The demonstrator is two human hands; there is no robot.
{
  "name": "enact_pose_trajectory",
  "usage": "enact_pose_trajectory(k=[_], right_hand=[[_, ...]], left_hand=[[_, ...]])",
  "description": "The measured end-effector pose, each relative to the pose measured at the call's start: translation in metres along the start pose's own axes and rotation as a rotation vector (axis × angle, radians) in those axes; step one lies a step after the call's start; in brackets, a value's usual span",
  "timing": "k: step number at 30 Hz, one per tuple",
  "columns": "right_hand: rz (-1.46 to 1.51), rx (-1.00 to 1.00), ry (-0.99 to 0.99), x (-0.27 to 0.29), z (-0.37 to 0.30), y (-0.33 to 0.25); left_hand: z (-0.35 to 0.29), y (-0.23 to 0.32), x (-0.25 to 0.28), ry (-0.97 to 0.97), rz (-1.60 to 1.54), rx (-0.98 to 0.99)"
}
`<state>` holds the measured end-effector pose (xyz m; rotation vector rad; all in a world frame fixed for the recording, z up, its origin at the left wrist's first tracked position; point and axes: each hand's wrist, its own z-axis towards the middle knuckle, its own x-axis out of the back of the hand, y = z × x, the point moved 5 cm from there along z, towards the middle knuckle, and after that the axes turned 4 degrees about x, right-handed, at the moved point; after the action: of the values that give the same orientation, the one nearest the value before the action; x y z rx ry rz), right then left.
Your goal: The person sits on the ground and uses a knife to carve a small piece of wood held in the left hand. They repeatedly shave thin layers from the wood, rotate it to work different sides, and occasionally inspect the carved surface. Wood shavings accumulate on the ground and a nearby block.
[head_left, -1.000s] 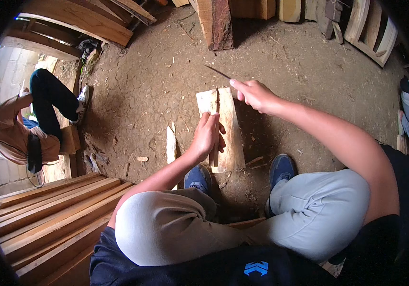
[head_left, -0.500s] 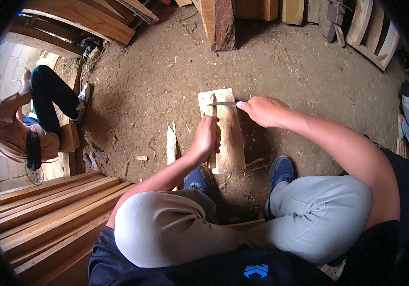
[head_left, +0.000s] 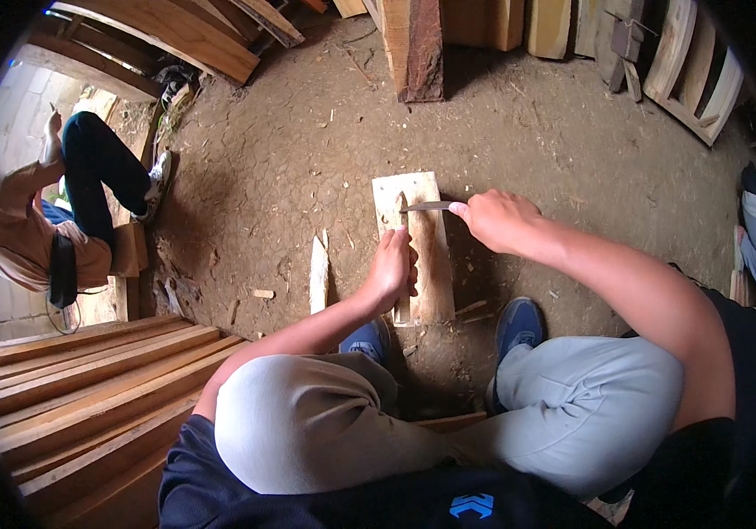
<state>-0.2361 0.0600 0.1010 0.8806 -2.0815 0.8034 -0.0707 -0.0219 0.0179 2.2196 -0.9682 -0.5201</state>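
Note:
Between my feet a pale wooden board (head_left: 435, 264) lies on the dirt floor. My left hand (head_left: 393, 267) is wrapped round a narrow wooden stick (head_left: 402, 210), which stands out past my fist at both ends over the board. My right hand (head_left: 503, 220) grips a knife (head_left: 431, 206) by its handle, which the fingers hide. The blade points left, and its tip end meets the upper part of the stick. Left of the board lies a long pointed wood splinter (head_left: 319, 273), touched by neither hand.
Stacked timber slats (head_left: 96, 379) stand close on my left. A seated person (head_left: 43, 229) is at the far left. Thick wooden beams (head_left: 419, 53) and a slatted wooden frame (head_left: 695, 75) stand ahead. Wood chips (head_left: 264, 294) are scattered over the dirt floor.
The view has shifted slightly, so most things sit a little lower. Both hands keep their grips, with the blade still at the stick's upper part. The seated person's arm has risen.

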Motion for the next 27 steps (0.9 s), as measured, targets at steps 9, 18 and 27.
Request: enact_pose_trajectory(k=[9,18,27], right_hand=[[0.051,-0.023,0.050,-0.005,0.002,0.013],[0.023,-0.021,-0.046,-0.020,-0.001,0.006],[-0.030,-0.040,-0.018,-0.031,-0.005,0.005]], left_hand=[[0.006,-0.014,-0.007,-0.053,0.015,0.081],[0.002,-0.015,-0.008,-0.055,0.000,0.140],[0.008,-0.020,-0.014,-0.043,-0.030,0.143]])
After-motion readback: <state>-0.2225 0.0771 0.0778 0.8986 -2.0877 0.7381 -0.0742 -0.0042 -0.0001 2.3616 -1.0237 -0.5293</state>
